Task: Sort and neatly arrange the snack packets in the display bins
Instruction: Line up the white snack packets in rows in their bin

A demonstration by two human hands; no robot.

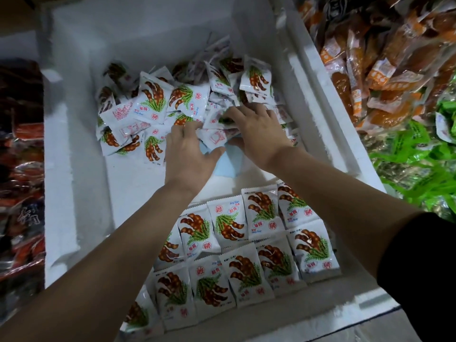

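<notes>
A white foam bin (81,183) holds small white snack packets printed with brown pods and green leaves. A loose heap of packets (158,99) lies at its far end. Neat rows of packets (244,245) lie flat at the near end. My left hand (190,151) and my right hand (256,129) reach into the near edge of the heap, fingers curled over a few white packets (214,138) between them. A pale blue sheet (227,165) shows on the bin floor under both hands.
To the right, a bin of orange packets (385,58) sits above a pile of bright green packets (424,169). Dark red packets (22,169) fill the bin on the left. Bare white floor (133,191) shows between heap and rows.
</notes>
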